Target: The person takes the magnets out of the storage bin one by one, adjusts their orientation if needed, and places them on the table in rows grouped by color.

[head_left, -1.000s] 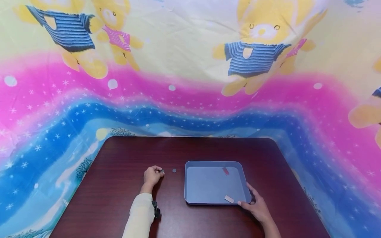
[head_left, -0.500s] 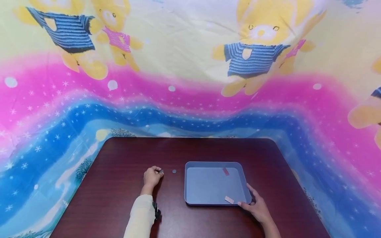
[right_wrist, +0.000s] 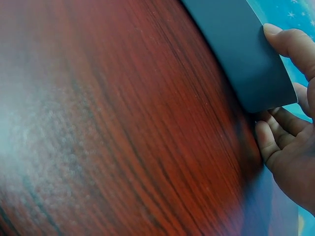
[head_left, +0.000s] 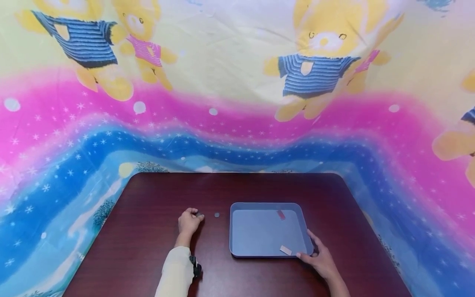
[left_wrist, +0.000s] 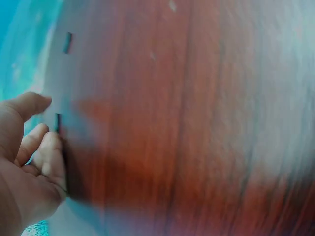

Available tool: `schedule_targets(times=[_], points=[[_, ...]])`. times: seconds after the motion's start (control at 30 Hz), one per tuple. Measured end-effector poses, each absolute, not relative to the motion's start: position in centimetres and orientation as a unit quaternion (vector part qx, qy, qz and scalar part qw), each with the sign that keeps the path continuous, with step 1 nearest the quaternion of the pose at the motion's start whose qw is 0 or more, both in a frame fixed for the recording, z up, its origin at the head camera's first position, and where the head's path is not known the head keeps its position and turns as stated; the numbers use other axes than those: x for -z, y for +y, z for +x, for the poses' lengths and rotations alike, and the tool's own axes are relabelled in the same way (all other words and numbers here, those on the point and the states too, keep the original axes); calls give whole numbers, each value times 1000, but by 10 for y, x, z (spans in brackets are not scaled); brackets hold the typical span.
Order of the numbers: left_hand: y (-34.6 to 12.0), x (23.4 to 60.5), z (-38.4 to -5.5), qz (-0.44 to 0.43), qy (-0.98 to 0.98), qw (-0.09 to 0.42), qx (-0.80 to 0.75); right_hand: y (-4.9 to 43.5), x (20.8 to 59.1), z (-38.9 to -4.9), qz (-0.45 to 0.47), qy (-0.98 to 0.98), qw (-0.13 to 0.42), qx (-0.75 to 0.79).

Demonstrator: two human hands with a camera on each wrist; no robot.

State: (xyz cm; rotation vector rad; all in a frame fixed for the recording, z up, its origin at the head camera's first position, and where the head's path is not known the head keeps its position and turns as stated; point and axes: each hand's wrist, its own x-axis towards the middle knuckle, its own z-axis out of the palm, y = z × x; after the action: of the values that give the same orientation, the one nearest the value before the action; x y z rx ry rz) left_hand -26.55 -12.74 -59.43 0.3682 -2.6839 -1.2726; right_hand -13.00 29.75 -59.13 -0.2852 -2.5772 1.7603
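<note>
In the head view my left hand (head_left: 189, 222) is over the table left of the tray. Its thumb and fingers stand around a small dark grey disc (head_left: 198, 214). In the left wrist view the fingers lie next to that disc (left_wrist: 58, 121), partly hiding it, and the thumb tip is a little apart from it. A second grey disc (head_left: 217, 215) lies flat just to the right. My right hand (head_left: 322, 258) grips the near right corner of a grey tray (head_left: 233, 231), thumb at the rim (right_wrist: 268, 37) and fingers at its underside.
Inside the tray lie a small red rectangular piece (head_left: 281, 215) at the back and a pale one (head_left: 285, 250) near the front wall. The dark reddish-brown table (head_left: 148, 255) ends at a printed cloth backdrop (head_left: 237, 140) behind and at both sides.
The left hand's fingertips have shifted slightly left, and the disc by them sits a little further left, more covered. The right hand and tray stay in place.
</note>
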Motion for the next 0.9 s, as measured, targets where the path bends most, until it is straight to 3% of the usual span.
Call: schedule_targets(times=[0.4, 0.9], points=[[-110, 582, -245, 38, -846, 68, 528, 298, 593, -131, -88, -817, 7, -571], [-58, 558, -238, -118, -824, 64, 550, 298, 592, -131, -94, -832, 7, -547]])
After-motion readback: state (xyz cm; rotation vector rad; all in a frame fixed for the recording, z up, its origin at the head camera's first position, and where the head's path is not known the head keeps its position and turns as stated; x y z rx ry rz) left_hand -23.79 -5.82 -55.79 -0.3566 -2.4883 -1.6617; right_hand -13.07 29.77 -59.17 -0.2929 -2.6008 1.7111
